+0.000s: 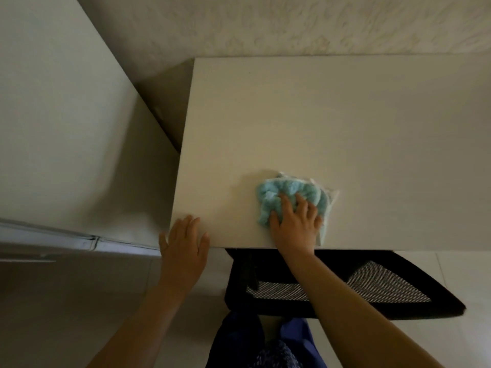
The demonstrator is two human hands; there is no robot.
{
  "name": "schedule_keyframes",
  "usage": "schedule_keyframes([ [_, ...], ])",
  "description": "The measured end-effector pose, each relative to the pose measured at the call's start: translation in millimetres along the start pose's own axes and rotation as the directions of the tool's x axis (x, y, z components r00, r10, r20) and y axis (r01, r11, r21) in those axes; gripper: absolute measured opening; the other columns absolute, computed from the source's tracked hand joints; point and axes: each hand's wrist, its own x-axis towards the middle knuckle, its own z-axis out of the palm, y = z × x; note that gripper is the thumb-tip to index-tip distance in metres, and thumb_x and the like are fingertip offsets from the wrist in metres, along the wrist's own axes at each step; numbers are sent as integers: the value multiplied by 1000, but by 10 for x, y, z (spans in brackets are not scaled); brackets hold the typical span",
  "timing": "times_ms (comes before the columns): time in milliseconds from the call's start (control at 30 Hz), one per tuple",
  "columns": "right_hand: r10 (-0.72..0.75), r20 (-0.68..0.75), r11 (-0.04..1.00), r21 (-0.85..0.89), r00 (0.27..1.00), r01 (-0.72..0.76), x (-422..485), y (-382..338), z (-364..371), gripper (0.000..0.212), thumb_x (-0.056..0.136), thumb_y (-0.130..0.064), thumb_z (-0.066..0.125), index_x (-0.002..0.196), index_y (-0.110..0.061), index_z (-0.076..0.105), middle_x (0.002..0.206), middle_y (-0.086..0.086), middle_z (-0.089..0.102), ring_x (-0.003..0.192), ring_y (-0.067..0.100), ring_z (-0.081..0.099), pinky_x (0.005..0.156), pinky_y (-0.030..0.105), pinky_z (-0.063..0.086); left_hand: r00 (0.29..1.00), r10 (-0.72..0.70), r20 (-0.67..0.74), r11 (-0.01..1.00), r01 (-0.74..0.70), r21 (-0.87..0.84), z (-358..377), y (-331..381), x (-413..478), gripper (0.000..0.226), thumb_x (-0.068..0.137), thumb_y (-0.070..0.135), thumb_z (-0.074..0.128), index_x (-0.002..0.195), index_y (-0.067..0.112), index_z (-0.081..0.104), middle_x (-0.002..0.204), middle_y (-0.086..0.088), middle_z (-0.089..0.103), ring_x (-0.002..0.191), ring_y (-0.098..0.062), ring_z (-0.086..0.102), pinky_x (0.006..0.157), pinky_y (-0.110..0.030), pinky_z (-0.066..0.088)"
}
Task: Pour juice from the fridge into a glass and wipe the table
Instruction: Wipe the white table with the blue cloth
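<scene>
A crumpled light-blue cloth [285, 192] lies on the pale table top [318, 123] near its front edge. My right hand [295, 224] presses down on the cloth, fingers spread over it. At the table's front left corner rests my left hand [184, 245], flat and open, fingertips on the surface and palm over the edge. No juice or glass is in view.
A tall white fridge [66, 128] stands close to the left of the table, with a narrow gap between them. A black mesh chair [372, 285] sits under the table's front edge. A patterned wall [292, 22] runs behind the table. My blue clothing [260, 343] shows below.
</scene>
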Motion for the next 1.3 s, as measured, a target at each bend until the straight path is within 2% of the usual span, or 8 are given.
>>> schedule_keyframes([
  [267,-329,89,943,-20,940,332,-380,-938,338,52,87,-49,42,135,-30,40,146,8,34,131,37,26,104,55,20,999,-29,25,999,30,-19,-68,-343,17,65,91,46,18,145,14,35,153,-9,31,142,-26,26,113,-55,17],
  [367,-362,60,931,-21,930,364,-372,-937,308,47,88,-45,45,132,-28,44,143,8,39,128,35,32,103,51,26,999,-15,41,999,17,-51,-67,-415,9,72,87,51,9,146,16,33,154,-6,29,142,-25,25,114,-55,16],
  [700,-447,105,893,-10,888,450,-378,-705,143,43,84,-26,55,126,-22,49,129,10,50,114,35,43,92,45,38,999,40,16,988,-38,-147,-196,-288,74,68,88,46,19,136,8,47,148,-15,38,137,-33,33,109,-55,23],
  [800,-408,86,912,67,909,404,-378,-514,61,40,84,-26,52,125,-24,50,128,7,50,115,33,42,93,42,35,997,78,-25,977,-81,-196,-224,-107,132,54,89,32,36,131,1,51,144,-20,43,133,-37,38,104,-60,29],
  [900,-286,-5,933,229,958,279,-342,-265,-103,38,85,-22,53,122,-22,56,124,6,55,113,32,45,93,41,37,993,98,-65,960,-111,-255,-192,148,196,41,89,14,55,127,-1,55,142,-22,44,131,-40,41,103,-61,31],
  [1067,-113,-150,898,409,982,165,-193,265,-536,37,84,-16,58,121,-14,59,121,10,57,107,34,48,93,42,40,988,142,-64,936,-155,-317,-57,715,262,37,90,7,58,127,5,56,145,-17,42,132,-36,39,108,-54,29],
  [1167,-62,-198,883,447,978,146,-118,766,-843,36,85,-18,58,121,-14,58,121,10,57,108,33,47,94,42,40,983,178,-50,900,-183,-395,16,1149,249,36,92,8,55,128,6,55,146,-15,41,134,-32,38,111,-47,28],
  [1300,4,-240,875,471,971,113,-86,1611,-1272,36,87,-19,58,122,-15,58,124,10,56,111,32,46,97,41,39,973,226,-40,905,-225,-362,146,1862,210,36,93,8,55,129,6,55,145,-16,42,133,-32,39,109,-46,32],
])
